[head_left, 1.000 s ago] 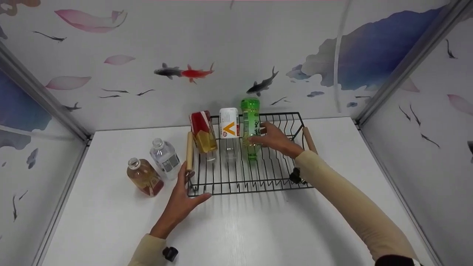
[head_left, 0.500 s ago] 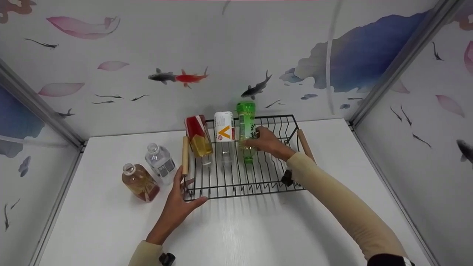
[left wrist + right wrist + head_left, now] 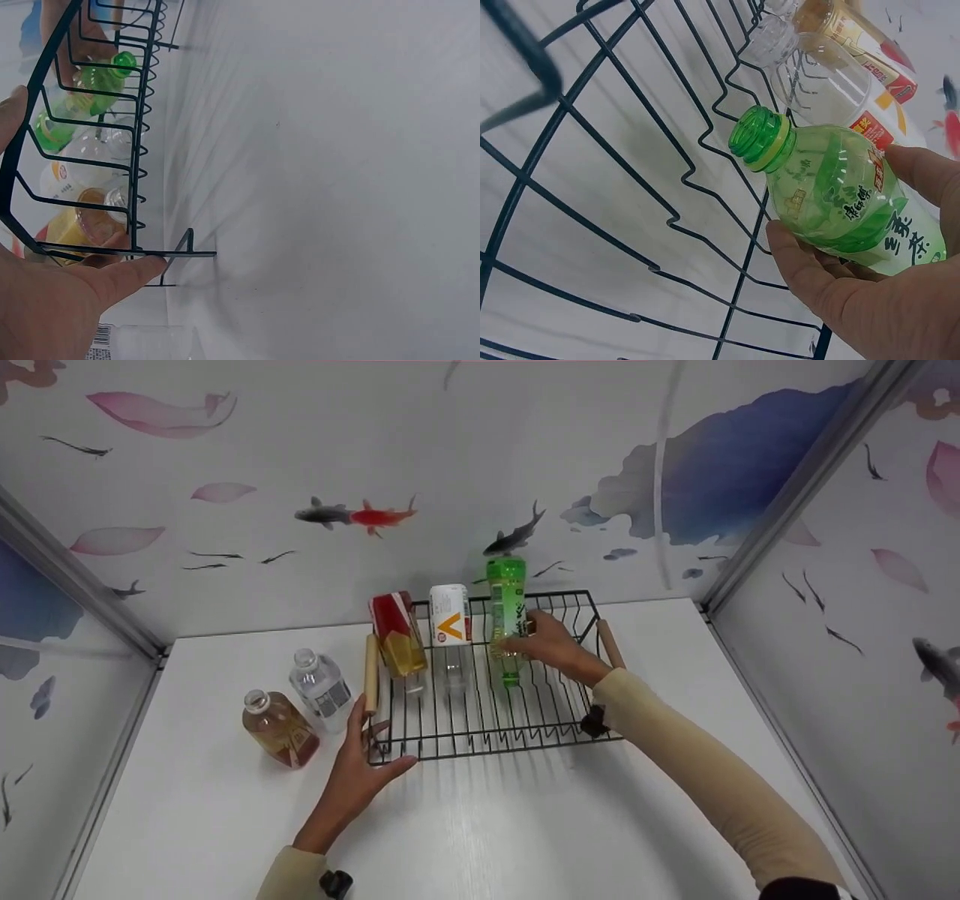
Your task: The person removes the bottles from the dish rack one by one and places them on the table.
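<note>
My right hand (image 3: pixel 559 651) pinches a clear green-labelled drink bottle (image 3: pixel 514 604) between thumb and fingers. The bottle lies tilted over the black wire dish rack (image 3: pixel 559 593), its capless green neck (image 3: pixel 761 139) toward me and its base at the back. My left hand (image 3: pixel 346 784) grips the rack's front left corner, thumb at the front and fingers along the side below the wooden handle (image 3: pixel 371 675). Left of the green bottle, a clear bottle with a white and orange label (image 3: pixel 449 615) and a red and yellow bottle (image 3: pixel 399 634) lean in the rack, necks toward me.
Two capless bottles stand upright on the white table left of the rack: a clear one (image 3: pixel 320 686) and an amber one (image 3: pixel 281 727). A second wooden handle (image 3: pixel 610 643) is on the rack's right side. White walls with painted fish enclose the table.
The green bottle in my right hand has shifted slightly right and up, away from the white-labelled bottle. My left hand stays at the rack's corner. The head view has shifted a little.
</note>
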Demonstrator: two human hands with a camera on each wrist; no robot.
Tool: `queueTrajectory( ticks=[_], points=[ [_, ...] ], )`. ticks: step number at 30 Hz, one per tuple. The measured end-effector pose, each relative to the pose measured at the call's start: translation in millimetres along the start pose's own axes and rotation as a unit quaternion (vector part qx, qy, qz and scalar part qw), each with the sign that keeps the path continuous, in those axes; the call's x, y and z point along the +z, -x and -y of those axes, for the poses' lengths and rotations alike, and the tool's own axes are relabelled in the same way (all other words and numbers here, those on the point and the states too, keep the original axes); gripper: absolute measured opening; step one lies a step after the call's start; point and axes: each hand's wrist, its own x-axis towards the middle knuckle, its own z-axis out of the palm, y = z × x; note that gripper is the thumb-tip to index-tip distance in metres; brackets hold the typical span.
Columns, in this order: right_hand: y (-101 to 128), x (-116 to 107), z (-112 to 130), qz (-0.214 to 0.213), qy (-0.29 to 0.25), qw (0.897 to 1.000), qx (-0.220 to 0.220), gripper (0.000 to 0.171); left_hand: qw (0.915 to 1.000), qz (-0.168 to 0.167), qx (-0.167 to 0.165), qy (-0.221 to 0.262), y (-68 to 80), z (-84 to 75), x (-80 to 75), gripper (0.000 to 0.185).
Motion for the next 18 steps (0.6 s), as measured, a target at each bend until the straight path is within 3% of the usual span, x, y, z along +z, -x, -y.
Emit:
queueTrajectory(
  ticks=[18],
  points=[
    [23, -11, 4, 0.006, 0.015, 1.0, -0.019, 0.069, 1.0, 0.007, 0.005, 0.005, 1.0, 0.7, -2.1, 0.131]
  ],
)
